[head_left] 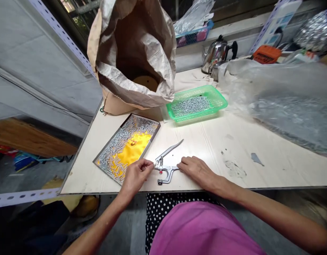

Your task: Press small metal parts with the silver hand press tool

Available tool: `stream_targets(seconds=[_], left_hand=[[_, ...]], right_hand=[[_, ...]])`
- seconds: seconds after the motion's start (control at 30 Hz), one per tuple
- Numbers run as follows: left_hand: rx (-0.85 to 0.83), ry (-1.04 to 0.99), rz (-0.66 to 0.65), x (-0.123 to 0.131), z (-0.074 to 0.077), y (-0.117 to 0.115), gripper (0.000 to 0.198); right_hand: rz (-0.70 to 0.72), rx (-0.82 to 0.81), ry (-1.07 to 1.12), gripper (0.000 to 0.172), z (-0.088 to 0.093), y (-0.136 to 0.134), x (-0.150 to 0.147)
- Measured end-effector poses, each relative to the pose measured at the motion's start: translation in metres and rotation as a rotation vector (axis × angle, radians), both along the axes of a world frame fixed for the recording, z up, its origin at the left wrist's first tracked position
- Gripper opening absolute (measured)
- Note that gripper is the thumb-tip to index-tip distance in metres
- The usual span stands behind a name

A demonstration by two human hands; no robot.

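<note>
Grey snap-fastener pliers (167,170) lie near the table's front edge, with a spring, a small red tip and a C-shaped jaw; one handle angles up and away. My right hand (196,171) has its curled fingers on the end of the lower handle. On the other side, my left hand (138,175) is closed in a pinch right by the pliers' pivot; what its fingertips hold is too small to make out. A shallow tray (155,131) of small silvery metal pieces (118,141) on yellow cloth (134,147) lies just beyond my left hand.
A green plastic basket (222,102) with more silvery pieces stands farther back. Behind the tray rises a large open paper sack (158,63). Clear plastic bags (293,102) cover the right side; a metal kettle (216,53) and an orange object (267,54) sit at the back.
</note>
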State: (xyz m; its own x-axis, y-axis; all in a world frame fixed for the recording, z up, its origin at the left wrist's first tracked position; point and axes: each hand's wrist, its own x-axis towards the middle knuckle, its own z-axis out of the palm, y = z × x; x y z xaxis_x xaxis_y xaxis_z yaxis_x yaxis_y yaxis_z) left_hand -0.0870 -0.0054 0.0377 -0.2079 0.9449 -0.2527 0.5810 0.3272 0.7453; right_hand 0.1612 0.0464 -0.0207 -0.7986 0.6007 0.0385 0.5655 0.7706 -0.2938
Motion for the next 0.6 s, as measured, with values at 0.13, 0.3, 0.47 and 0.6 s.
stream_targets(seconds=[0.13, 0.3, 0.47, 0.6], left_hand=[[-0.151, -0.299, 0.186, 0.015, -0.025, -0.017, 0.035], [-0.223, -0.433, 0.213, 0.025, -0.039, -0.017, 0.04], [-0.234, -0.416, 0.212, 0.032, -0.041, -0.02, 0.04], [-0.266, -0.368, 0.193, 0.032, -0.042, -0.023, 0.034]], right_hand=[[0.019, 0.081, 0.009, 0.017, -0.002, 0.002, 0.003], [0.018, 0.121, 0.026, 0.015, -0.002, 0.002, 0.007], [0.004, 0.126, 0.044, 0.015, -0.005, 0.001, 0.007], [-0.007, 0.115, 0.041, 0.018, -0.006, -0.001, 0.007]])
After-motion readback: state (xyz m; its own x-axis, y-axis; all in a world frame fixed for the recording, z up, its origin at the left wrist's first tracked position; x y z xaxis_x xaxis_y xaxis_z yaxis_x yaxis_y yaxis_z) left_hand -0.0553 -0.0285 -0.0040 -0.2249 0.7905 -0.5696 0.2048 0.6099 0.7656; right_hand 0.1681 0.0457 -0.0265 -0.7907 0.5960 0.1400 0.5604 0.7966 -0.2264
